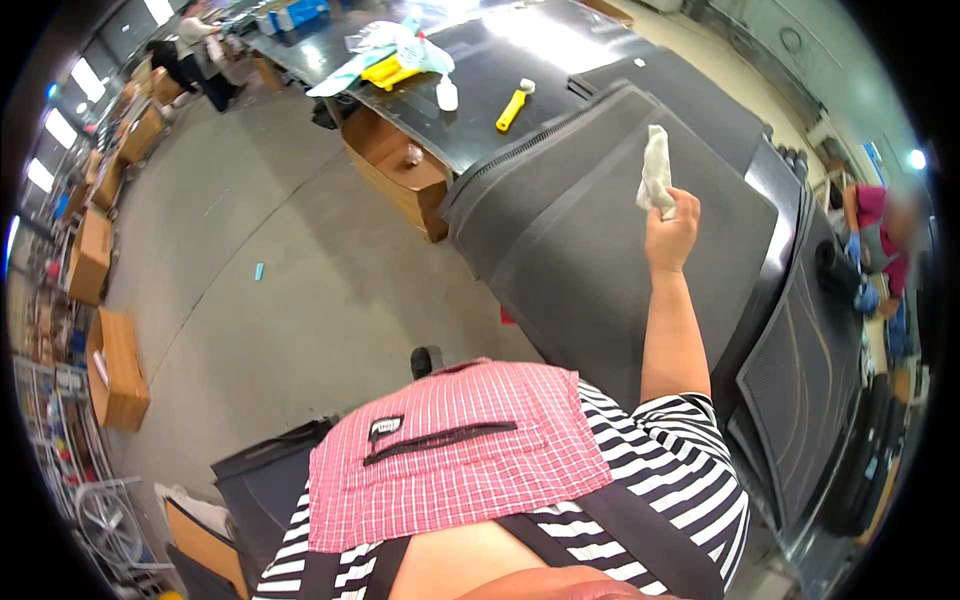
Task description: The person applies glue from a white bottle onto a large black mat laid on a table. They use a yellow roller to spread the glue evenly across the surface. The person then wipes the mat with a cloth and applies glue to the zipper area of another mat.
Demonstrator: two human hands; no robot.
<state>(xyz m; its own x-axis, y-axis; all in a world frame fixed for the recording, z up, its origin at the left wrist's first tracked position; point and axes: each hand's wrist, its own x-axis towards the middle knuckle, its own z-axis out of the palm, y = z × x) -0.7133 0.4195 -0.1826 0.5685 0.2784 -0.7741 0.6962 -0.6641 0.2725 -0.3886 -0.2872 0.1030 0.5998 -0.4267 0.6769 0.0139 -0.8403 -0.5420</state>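
My right hand (672, 232) is closed round a crumpled whitish cloth (656, 170), which sticks up beyond my fingers. Beneath them lies a large dark grey mat (590, 255) with a ribbed edge, spread over the right part of a dark table (450, 135). Whether the cloth touches the mat I cannot tell. Farther off on the tabletop are a yellow-handled roller (514, 108), a small white bottle (447, 94) and yellow items (388, 72) beside a bunched pale plastic bag (390, 42). My left hand is out of the picture.
An open cardboard box (395, 180) stands below the table's left edge. More dark mats (800, 370) are piled at the right, where a co-worker in a dark red top (880, 210) stands. Cardboard boxes (120, 370) line the left side. Other people (200, 55) are at the far left.
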